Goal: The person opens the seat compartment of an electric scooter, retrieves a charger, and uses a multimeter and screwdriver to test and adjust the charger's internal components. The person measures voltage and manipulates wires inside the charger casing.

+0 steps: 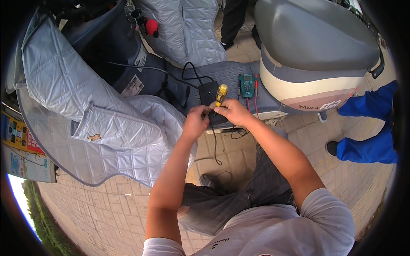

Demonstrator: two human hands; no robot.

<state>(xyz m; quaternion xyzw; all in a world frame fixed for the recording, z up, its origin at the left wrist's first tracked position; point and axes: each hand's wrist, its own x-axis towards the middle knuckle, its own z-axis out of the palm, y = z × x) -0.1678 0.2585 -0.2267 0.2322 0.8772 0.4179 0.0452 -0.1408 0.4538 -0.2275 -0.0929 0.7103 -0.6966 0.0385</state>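
Both my hands meet over the front edge of a scooter's grey footboard [228, 70]. A screwdriver [221, 94] with a yellow handle rises from my right hand [232, 112], whose fingers are closed about its lower end; its tip is hidden. Close beside it, my left hand [197, 121] is closed, thumb and fingers pinched on something too small to make out. A black box [208, 91] with cables lies on the footboard just beyond my fingers. A thin black cable [215, 145] hangs from below my hands towards the paving.
A green multimeter [247, 85] with red and black leads lies right of the box. The scooter seat [316, 34] stands at the right, a quilted silver cover [124, 123] at the left. A person in blue trousers [365, 123] stands at the right; another's dark trouser leg [233, 21] shows beyond.
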